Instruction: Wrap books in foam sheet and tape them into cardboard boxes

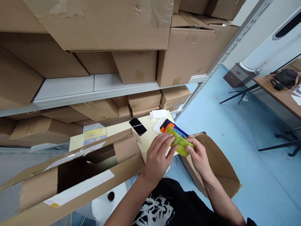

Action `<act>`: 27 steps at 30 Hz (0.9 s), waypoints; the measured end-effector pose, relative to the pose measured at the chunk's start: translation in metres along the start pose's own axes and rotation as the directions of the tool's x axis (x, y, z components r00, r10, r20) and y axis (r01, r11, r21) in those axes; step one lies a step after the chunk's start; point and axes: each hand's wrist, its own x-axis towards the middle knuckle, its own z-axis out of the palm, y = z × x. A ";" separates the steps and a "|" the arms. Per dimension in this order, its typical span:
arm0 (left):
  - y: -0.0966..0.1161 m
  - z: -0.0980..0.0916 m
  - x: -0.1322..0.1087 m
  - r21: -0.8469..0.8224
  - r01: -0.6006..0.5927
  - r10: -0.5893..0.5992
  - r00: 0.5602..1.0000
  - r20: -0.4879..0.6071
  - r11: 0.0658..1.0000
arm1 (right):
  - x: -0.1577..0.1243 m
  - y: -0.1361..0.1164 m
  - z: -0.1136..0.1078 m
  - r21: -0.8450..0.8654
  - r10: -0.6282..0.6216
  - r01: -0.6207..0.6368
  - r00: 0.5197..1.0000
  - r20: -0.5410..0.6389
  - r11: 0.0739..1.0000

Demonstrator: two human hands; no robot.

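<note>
The person holds a yellow-green packet (180, 142) with both hands, a little above the tabletop (147, 138). The left hand (156, 157) is at the left end of the packet, and its fingers (166, 142) lie pressed together on the packet. The right hand (198, 157) pinches the right end between its fingers (190, 148). Just behind the packet is an orange and blue object (170, 126). A black phone (137, 126) lies on the tabletop, and white papers (159, 114) lie farther back. An open cardboard box (70, 171) is beside the left hand. Above the tabletop is a shelf (94, 91) with cardboard boxes (136, 67).
</note>
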 end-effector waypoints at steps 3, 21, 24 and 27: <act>-0.001 0.001 -0.002 0.014 -0.001 0.001 1.000 -0.003 1.000 | -0.002 0.001 0.004 -0.012 -0.020 0.019 0.999 -0.033 1.000; -0.006 0.014 -0.009 -0.029 0.118 -0.120 0.990 -0.071 0.993 | -0.006 0.015 0.021 -0.037 -0.034 0.030 0.994 -0.108 0.999; -0.006 0.014 -0.008 -0.034 0.120 -0.122 0.990 -0.066 0.992 | -0.006 0.016 0.023 -0.040 -0.036 0.031 0.992 -0.123 0.999; -0.006 0.013 -0.007 -0.079 0.154 -0.158 0.986 -0.055 0.985 | -0.006 0.020 0.025 0.016 -0.037 0.039 0.991 -0.132 0.999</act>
